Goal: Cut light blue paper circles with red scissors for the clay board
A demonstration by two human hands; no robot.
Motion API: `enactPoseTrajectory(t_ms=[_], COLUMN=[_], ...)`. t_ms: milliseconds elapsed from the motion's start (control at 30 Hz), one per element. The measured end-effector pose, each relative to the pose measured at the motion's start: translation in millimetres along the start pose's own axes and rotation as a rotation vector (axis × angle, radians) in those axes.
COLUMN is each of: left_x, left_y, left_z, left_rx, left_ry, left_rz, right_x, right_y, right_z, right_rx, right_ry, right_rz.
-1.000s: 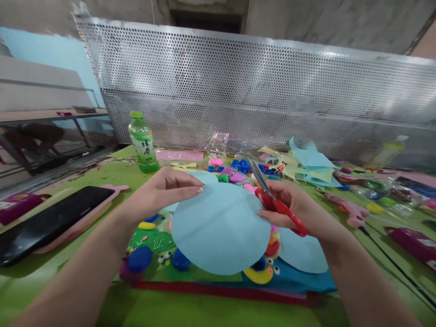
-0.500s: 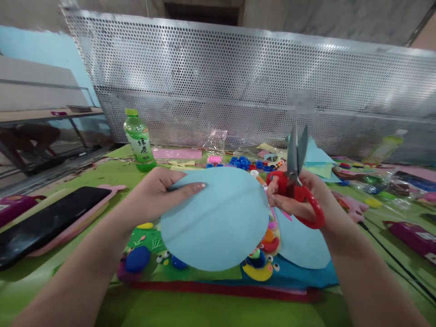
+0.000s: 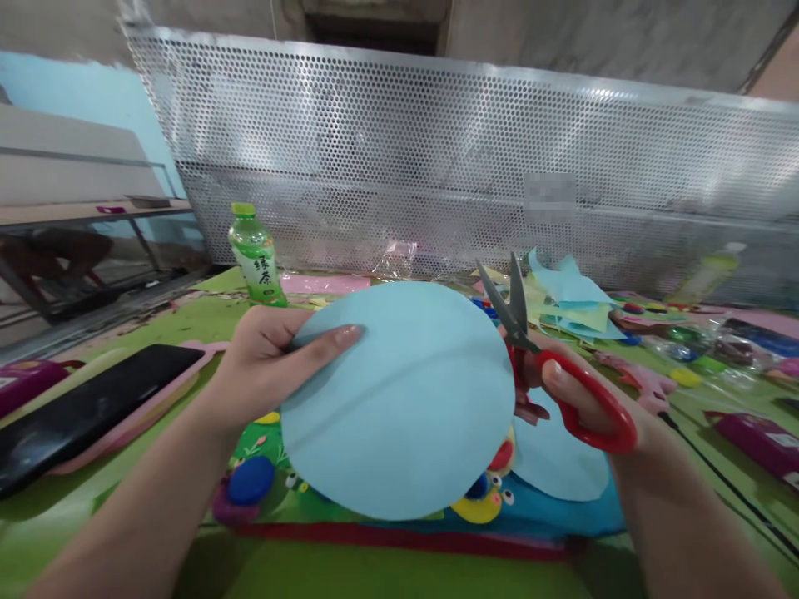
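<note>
My left hand pinches the left edge of a round light-blue paper, thumb on top. In my right hand is a pair of red-handled scissors, its blades parted and pointing up at the paper's right edge. Whether the blades touch the paper I cannot tell. Beneath the round paper lies a colourful craft sheet with a green part and a blue part, partly hidden. Another light-blue paper piece rests on its right side. A blue round lid sits at its left.
A green tea bottle stands at the back left, before a perforated metal panel. At left lies a black phone. Paper scraps, a pink glue gun with a black cord and a purple case are at right.
The round paper has come up and nearer, covering more of the craft sheet. My right hand has turned, tipping the scissors to the left with their blades wider apart.
</note>
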State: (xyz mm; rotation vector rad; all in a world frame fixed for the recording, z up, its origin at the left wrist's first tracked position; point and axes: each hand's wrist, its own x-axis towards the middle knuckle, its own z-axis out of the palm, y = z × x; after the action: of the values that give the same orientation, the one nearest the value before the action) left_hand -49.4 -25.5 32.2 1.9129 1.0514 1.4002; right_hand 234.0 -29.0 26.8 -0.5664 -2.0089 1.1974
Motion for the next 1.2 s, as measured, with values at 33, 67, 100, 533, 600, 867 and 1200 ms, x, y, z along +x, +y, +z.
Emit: enactPoseTrajectory(t_ms=[33,67,100,533,600,867,1200], left_x=[-1,-1,-2,-2,-1,3,0], left_y=[0,-1,-1,-4,-7,-10,-11], left_z=[-0.3,-0.5,-0.6,-0.3,-1.3,-0.8,-3.0], left_rx=[-0.008,-0.021,-0.034,-0.023,-0.018,-0.024,-0.035], left_ry=[0.016,0.024,0.036,0.235,0.220,0.188,0.207], left_rz=[-0.006,-0.008,-0.007,0.130,0.145,0.209,0.158], right_x=[0,0,0,-3,-3,-4,-4], right_y=[-2,-4,-5,-9,-8,-2,-2], right_z=[1,2,3,5,6,4,3], right_rx=[-0.015,-0.024,-0.024,-0.028,-0.027,0.030,0.020], right_ry=[0.007,0.003,-0.010,0.001,0.004,-0.015,-0.041], right_rz=[-0.010,-0.018,-0.024,0.014,0.013,-0.037,-0.033])
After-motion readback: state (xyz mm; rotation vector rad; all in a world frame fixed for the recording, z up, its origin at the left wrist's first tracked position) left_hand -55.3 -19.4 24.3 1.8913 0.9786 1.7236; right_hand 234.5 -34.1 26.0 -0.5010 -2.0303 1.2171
